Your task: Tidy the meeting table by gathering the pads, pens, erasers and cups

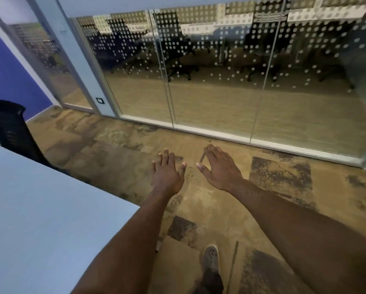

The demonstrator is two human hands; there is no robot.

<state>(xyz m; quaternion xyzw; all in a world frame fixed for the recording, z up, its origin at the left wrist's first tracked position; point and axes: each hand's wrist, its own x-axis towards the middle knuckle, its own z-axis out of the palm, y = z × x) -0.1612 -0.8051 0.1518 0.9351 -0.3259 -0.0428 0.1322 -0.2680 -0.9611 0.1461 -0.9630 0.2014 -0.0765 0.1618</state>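
Note:
Both my arms stretch forward over the carpet, past the corner of the white meeting table (pixel 50 209). My left hand (pixel 167 172) is flat, back up, fingers apart and holding nothing. My right hand (pixel 219 168) is beside it, a short gap away, fingers spread and also holding nothing. No pad, pen, eraser or cup shows in this view; the visible part of the tabletop carries nothing.
A black mesh office chair (pixel 10 126) stands at the table's far left edge. A glass partition wall (pixel 220 81) with white dots runs across ahead. Brown patterned carpet (pixel 284 187) covers the floor. My shoe (pixel 210 258) is below.

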